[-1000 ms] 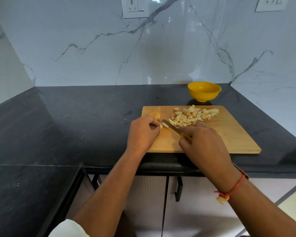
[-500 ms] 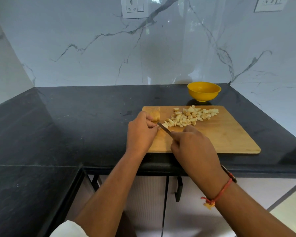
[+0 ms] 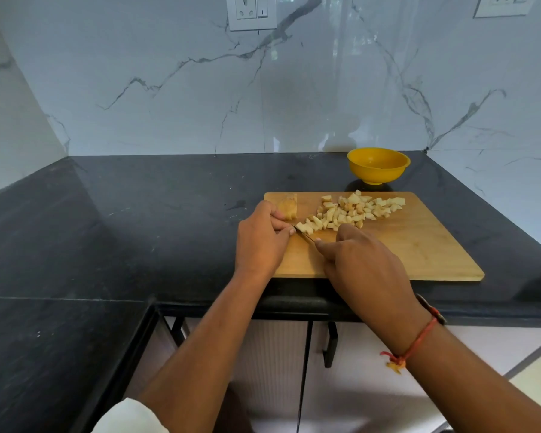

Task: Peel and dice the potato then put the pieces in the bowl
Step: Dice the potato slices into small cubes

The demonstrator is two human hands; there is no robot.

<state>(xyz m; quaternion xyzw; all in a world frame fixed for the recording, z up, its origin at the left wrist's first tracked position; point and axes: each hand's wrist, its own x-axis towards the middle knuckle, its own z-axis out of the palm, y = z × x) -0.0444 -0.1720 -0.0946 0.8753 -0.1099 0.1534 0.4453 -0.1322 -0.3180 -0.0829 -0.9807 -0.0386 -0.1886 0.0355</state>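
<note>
A pile of diced potato (image 3: 356, 209) lies across the far middle of the wooden cutting board (image 3: 419, 245). One larger uncut potato piece (image 3: 289, 206) sits at the board's far left corner. My left hand (image 3: 263, 235) is curled at the board's left edge, its fingertips pinching a small potato strip that is mostly hidden. My right hand (image 3: 363, 264) grips the handle of a knife (image 3: 303, 235). The blade points left and meets the left fingertips, with freshly cut bits just beyond it. The yellow bowl (image 3: 378, 165) stands behind the board and looks empty.
The board lies on a black stone counter (image 3: 138, 220) that turns a corner at the left. A white marble wall with sockets (image 3: 250, 10) rises behind it. Cabinet doors with black handles (image 3: 330, 348) hang below the counter's front edge.
My right hand has drawn the knife leftwards along the board, from near the pile to my left fingertips. My left hand has edged slightly further from me, next to the uncut piece.
</note>
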